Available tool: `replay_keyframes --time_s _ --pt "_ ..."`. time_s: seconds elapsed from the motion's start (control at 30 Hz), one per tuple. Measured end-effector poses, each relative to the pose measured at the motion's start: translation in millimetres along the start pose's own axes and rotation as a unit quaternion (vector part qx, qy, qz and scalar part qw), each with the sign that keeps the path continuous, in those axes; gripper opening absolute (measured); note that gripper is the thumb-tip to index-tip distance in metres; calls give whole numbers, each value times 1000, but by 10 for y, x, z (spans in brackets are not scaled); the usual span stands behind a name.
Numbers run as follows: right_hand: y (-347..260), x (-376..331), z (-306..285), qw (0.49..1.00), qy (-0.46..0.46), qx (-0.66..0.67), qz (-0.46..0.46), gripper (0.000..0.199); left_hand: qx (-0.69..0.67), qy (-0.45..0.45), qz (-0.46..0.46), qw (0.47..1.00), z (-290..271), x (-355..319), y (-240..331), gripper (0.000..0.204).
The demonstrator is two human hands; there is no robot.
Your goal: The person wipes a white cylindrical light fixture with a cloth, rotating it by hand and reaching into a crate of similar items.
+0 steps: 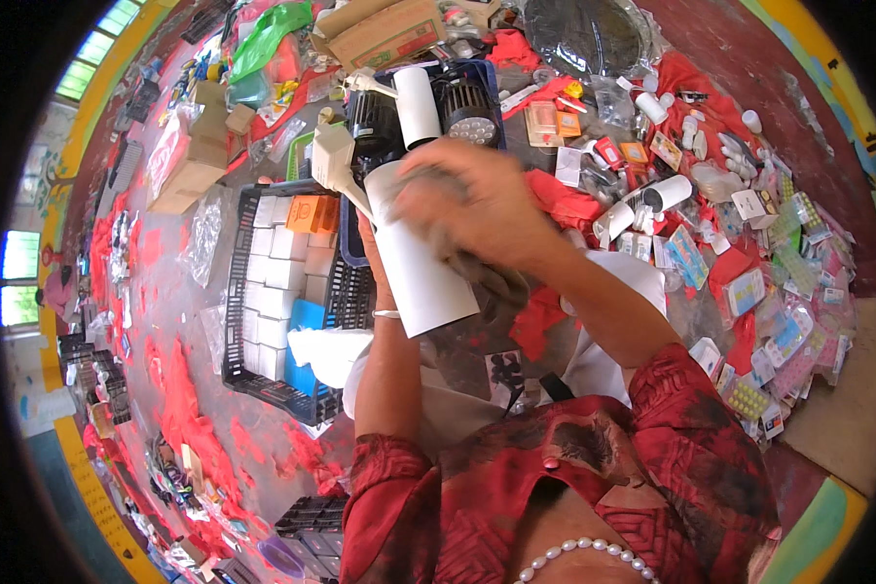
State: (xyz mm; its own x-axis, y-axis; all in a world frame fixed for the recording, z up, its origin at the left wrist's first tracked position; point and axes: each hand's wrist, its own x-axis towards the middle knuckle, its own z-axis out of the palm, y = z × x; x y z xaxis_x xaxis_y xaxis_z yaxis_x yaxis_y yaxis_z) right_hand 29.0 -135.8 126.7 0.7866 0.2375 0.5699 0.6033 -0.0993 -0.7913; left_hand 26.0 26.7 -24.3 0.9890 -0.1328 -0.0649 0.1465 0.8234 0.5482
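Observation:
A white cylindrical track light (423, 282) is tilted in front of me, with a cream adapter box (336, 161) on an arm at its upper left. My left hand (372, 251) grips it from the left and below, the fingers mostly hidden behind the cylinder. Over its upper side is my right hand (482, 200), smeared by motion, closed on a grey-brown cloth (496, 284) that hangs against the white surface. Just beyond stands a dark blue crate (493, 78) with black spotlights (469, 109) and another white cylindrical light (417, 105).
Left of my arm, a black slotted crate (263, 387) holds small white boxes (268, 273) and an orange box (311, 213). Cardboard cartons (197, 161) lie beyond it. To the right, blister packs (793, 243), white bottles and red cloth (696, 88) are piled on the floor.

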Motion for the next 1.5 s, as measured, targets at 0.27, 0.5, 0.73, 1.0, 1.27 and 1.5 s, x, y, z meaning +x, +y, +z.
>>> replay_keyframes --time_s 0.27,0.5,0.73,1.0,1.27,1.5 --pt "740 158 200 963 87 -255 -9 20 -10 -51 -54 997 431 -251 250 81" --pt "905 -150 -490 721 131 498 464 29 -249 -69 -86 962 168 -38 213 72" --pt "871 -906 -27 622 -46 551 554 54 -142 -41 -9 989 328 27 108 70" --pt "719 -810 -227 759 -98 415 492 57 458 94 41 883 725 -37 32 51" --pt "701 -710 -323 912 -102 183 353 51 118 -3 -89 989 538 84 -7 74" --pt "440 -531 -489 917 55 214 333 22 15 19 -125 992 382 34 -27 68"
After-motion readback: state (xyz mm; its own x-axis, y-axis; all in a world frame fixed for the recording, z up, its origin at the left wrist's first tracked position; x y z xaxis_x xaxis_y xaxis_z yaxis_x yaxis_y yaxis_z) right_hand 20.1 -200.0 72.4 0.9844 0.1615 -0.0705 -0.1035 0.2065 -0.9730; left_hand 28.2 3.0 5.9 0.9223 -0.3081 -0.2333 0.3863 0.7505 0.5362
